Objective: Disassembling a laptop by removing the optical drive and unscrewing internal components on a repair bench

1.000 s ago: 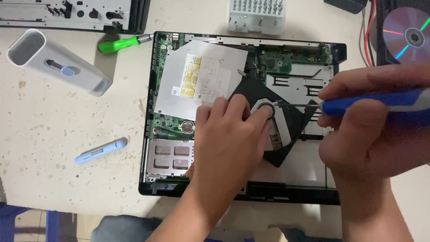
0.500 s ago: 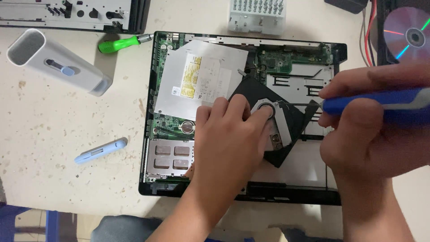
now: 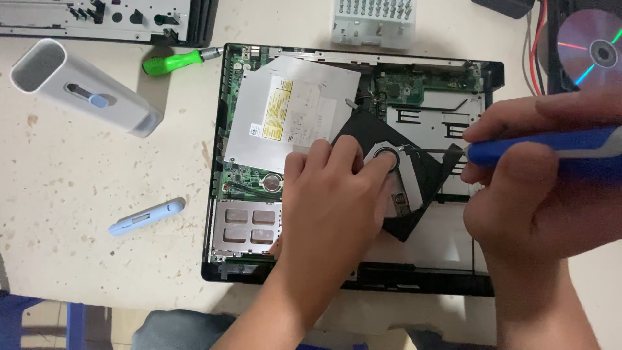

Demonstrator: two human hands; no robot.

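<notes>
An opened laptop base [image 3: 353, 275] lies on the table with its circuit board bare. A silver optical drive [image 3: 295, 116] rests across it, its black disc tray [image 3: 414, 178] swung out to the right. My left hand [image 3: 330, 207] presses down on the tray next to the round spindle [image 3: 383, 157]. My right hand [image 3: 544, 194] grips a blue-handled screwdriver [image 3: 551, 146], whose thin metal shaft points left to the tray near the spindle.
A green-handled screwdriver [image 3: 172, 62] lies left of the laptop's top edge. A grey oblong case [image 3: 84, 87] and a light blue pen-shaped tool [image 3: 146, 216] lie on the left. A bit holder [image 3: 372, 23] stands at the top, a shiny disc [image 3: 593, 52] at top right.
</notes>
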